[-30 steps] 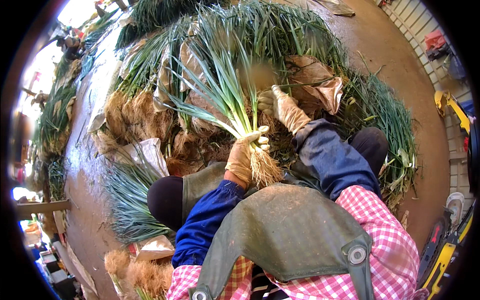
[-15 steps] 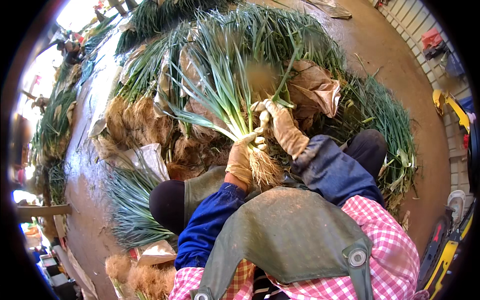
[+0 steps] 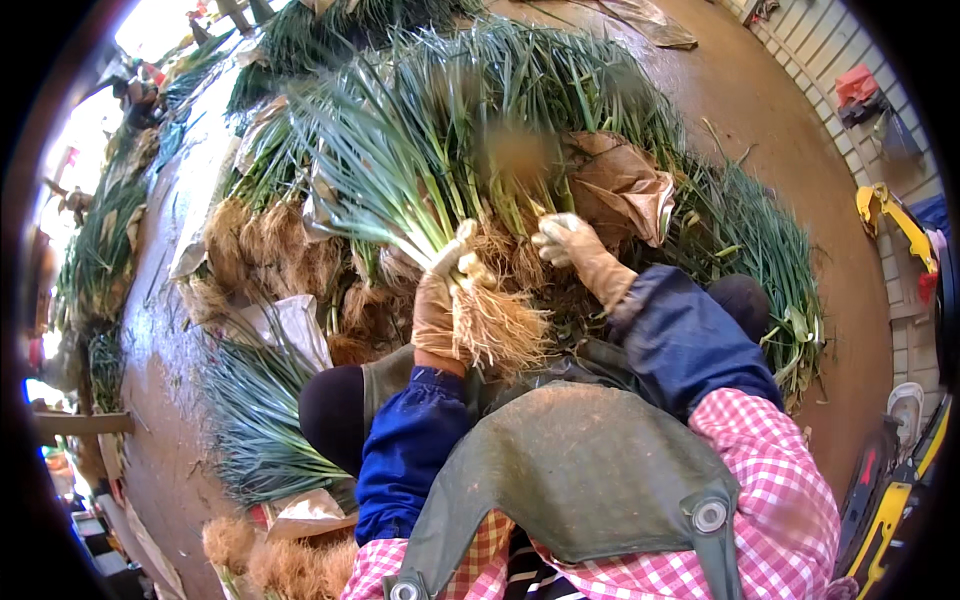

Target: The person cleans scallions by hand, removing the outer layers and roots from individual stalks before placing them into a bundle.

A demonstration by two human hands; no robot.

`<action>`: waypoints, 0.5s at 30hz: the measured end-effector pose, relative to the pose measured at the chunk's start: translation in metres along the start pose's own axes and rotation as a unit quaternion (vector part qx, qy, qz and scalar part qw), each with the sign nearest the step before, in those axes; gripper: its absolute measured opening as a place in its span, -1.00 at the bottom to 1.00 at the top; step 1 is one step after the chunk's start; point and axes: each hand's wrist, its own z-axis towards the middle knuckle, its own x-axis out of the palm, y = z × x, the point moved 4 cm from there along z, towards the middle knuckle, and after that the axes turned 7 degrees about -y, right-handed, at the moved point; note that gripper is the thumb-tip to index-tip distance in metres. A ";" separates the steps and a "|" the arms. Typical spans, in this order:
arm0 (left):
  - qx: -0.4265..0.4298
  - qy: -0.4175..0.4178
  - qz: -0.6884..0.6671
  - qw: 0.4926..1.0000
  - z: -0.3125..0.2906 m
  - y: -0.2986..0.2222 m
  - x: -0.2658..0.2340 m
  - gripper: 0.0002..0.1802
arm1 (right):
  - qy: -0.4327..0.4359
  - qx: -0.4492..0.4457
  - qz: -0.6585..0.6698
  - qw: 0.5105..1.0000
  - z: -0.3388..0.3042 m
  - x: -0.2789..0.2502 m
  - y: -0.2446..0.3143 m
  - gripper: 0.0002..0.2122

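Observation:
A bunch of green onions (image 3: 420, 215) slants up and leftward in front of me, its pale roots (image 3: 500, 328) hanging toward my lap. Around the white stems, just above those roots, my gloved left hand (image 3: 445, 290) is closed. My gloved right hand (image 3: 580, 250) is to the right of the bunch, with its fingers curled in beside the roots of the pile; whether anything is between them is hidden. Behind both hands lies a big heap of green onions (image 3: 560, 85), leaves pointing away. A brown paper-like wrapping (image 3: 620, 185) sits in the heap beyond my right hand.
More green onions (image 3: 265, 415) lie by my left knee, with roots (image 3: 300, 565) of others below them. Another pile (image 3: 765, 235) is at the right. A yellow-and-black object (image 3: 885, 525) stands at the right edge, near a tiled wall (image 3: 800, 60). The floor (image 3: 850, 330) looks wet.
The bunch in my left hand has moved left and looks thicker, its roots fuller. My right hand has come away from the stalk it was gripping and moved slightly right and down.

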 end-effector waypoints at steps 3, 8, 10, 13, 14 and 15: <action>-0.048 -0.141 0.023 0.989 0.012 0.022 -0.016 -0.87 | -0.147 -0.197 -0.236 0.940 0.051 0.033 0.030 -0.58; -0.065 -0.182 0.079 0.978 0.034 0.040 -0.062 -0.87 | -0.191 -0.158 -0.473 0.845 0.086 0.064 0.034 -0.47; -0.074 -0.171 0.078 0.979 0.040 0.050 -0.054 -0.87 | -0.080 -0.143 -0.270 0.949 0.102 0.039 0.041 -0.53; -0.042 -0.181 0.073 0.980 0.039 0.038 -0.068 -0.85 | -0.014 -0.121 0.070 0.990 0.083 0.055 0.082 -0.71; -0.038 -0.182 0.071 0.980 0.038 0.033 -0.070 -0.84 | 0.002 -0.119 0.110 0.987 0.067 0.058 0.106 -0.75; -0.043 -0.177 0.072 0.981 0.039 0.036 -0.067 -0.83 | 0.007 -0.119 0.152 0.981 0.057 0.048 0.123 -0.78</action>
